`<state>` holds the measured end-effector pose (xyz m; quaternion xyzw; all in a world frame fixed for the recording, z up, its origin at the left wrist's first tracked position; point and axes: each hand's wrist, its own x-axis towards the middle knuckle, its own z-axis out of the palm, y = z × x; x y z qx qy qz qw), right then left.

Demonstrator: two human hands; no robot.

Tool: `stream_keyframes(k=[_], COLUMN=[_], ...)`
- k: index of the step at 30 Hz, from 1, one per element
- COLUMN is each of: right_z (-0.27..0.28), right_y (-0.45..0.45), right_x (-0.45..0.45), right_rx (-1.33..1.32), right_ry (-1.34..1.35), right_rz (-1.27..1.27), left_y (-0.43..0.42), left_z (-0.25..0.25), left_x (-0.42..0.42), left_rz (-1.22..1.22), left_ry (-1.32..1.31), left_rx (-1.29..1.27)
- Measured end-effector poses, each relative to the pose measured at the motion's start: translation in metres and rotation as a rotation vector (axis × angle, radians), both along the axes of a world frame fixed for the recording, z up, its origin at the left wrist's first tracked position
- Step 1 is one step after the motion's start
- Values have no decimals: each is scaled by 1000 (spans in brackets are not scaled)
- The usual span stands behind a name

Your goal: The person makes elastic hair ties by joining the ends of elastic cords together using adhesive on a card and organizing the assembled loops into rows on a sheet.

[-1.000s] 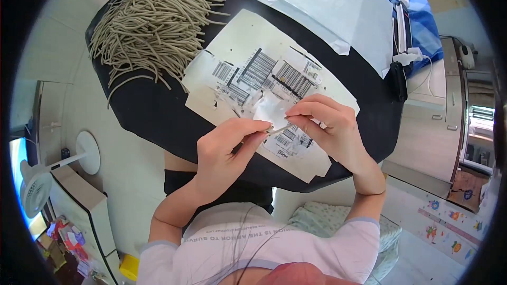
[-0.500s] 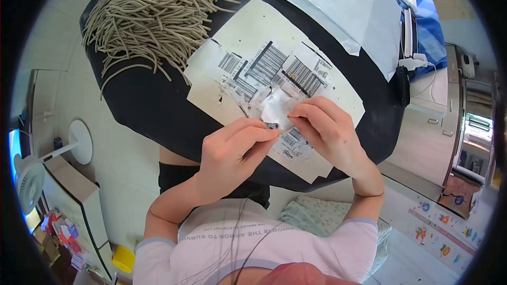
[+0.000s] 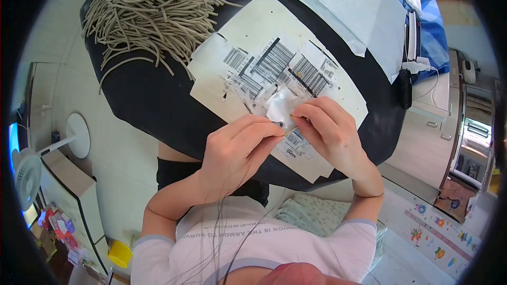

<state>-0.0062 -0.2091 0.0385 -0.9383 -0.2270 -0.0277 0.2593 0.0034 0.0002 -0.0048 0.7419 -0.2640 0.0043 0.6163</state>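
Observation:
My left hand (image 3: 244, 145) is closed in a pinch over a flat cardboard sheet (image 3: 253, 18) covered with barcode labels. At its fingertips is a tiny greyish piece (image 3: 280, 125), too small to name. Opposite it, my right hand (image 3: 328, 126) is also closed, thumb and index finger together at the edge of a small shiny white sheet (image 3: 281, 104). Whether the right fingertips grip that sheet or something smaller, I cannot make out. The white sheet lies crumpled on the labels between both hands.
A big heap of beige cords (image 3: 153, 13) lies on the dark table (image 3: 142, 97) at the upper left. White plastic sheeting (image 3: 348, 5) covers the far side. A white plug with a cable (image 3: 417, 66) sits at the right edge. A white fan (image 3: 29, 174) stands left.
The view has shifted slightly, so the table and cardboard sit a little differently. Both hands keep their pinches at nearly the same place, with the left fingertips slightly closer to the right.

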Motion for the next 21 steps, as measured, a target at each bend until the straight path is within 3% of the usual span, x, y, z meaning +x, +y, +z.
stream_keyframes(k=[7,13,16,21], right_z=[-1,8,-2,11], right_y=[-1,-8,-5,-2], right_x=[-1,-1,-5,-9], right_rx=[52,424,758,794], right_ry=[-6,286,478,711], right_rz=[-33,-25,-5,-76], left_y=[2,7,9,14], left_z=[2,7,8,8], left_x=[3,6,8,10], left_rz=[-35,-130,-173,-231], left_ry=[91,416,534,632], left_rx=[-46,-209,-273,-285])
